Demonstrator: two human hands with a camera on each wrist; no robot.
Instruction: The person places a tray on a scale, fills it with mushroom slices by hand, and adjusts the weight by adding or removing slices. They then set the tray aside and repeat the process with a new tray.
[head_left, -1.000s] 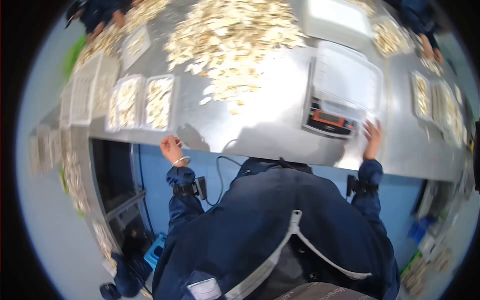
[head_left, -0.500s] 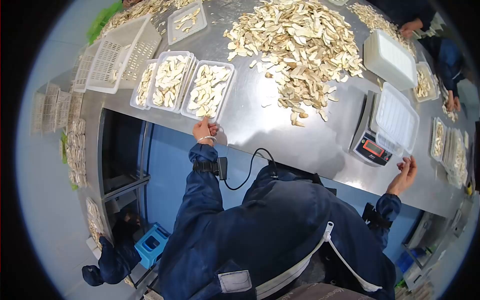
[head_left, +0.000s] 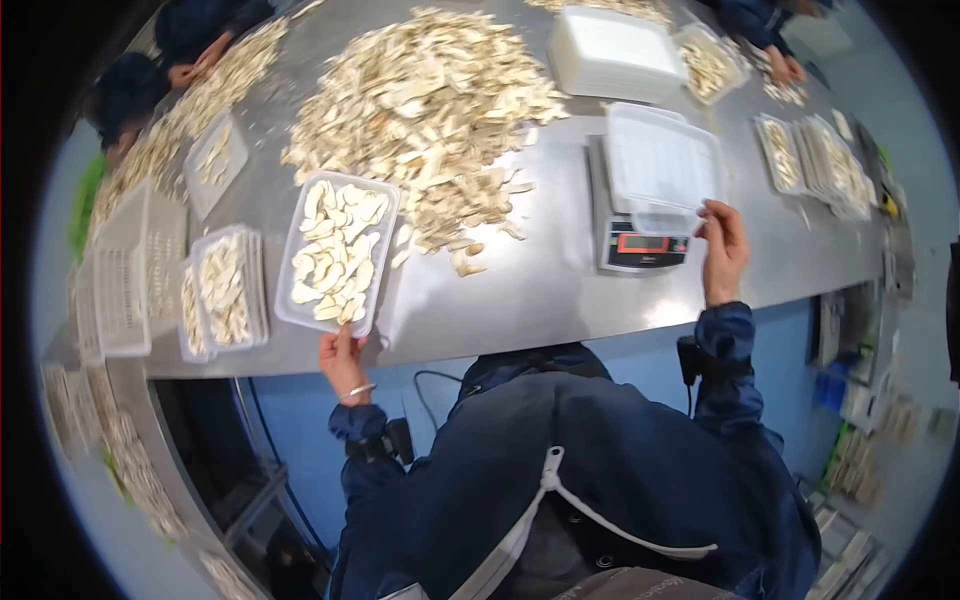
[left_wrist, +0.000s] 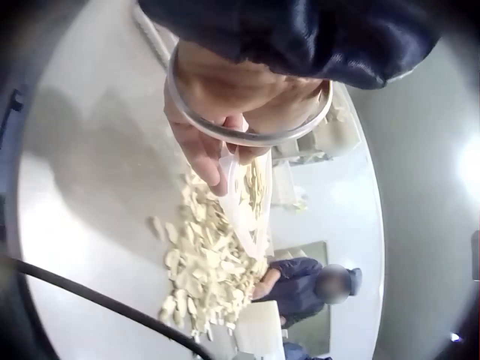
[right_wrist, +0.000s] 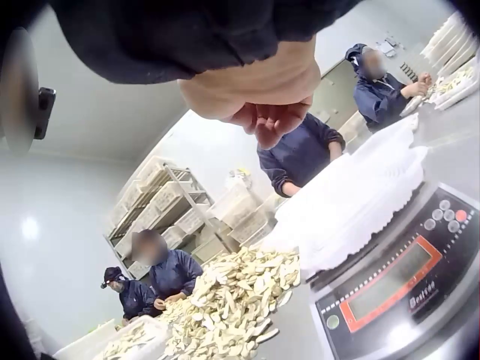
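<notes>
My left hand (head_left: 344, 365) pinches the near edge of a clear plastic tray (head_left: 284, 290) filled with pale slices (head_left: 335, 250), which look like mushroom. A bracelet circles that wrist, and the left wrist view shows thumb and fingers on either side of the tray rim (left_wrist: 229, 180). My right hand (head_left: 724, 255) is by the near right corner of an empty clear tray (head_left: 660, 155) on a digital scale (head_left: 643, 245), fingertips right at its edge. In the right wrist view, the right hand's fingers (right_wrist: 266, 131) are loosely bent with nothing visible between them.
A large heap of slices (head_left: 420, 100) covers the middle of the metal table (head_left: 520, 320). Filled trays (head_left: 225, 290) and a white basket (head_left: 125, 280) stand left. Stacked empty trays (head_left: 615, 50) are behind the scale, more filled trays (head_left: 815, 165) right. Other people work at the far edges.
The left hand has gone from beside the filled trays to pinching one, and has drawn it rightward, away from the others. The right hand has stayed near the scale, its fingertips now at the empty tray.
</notes>
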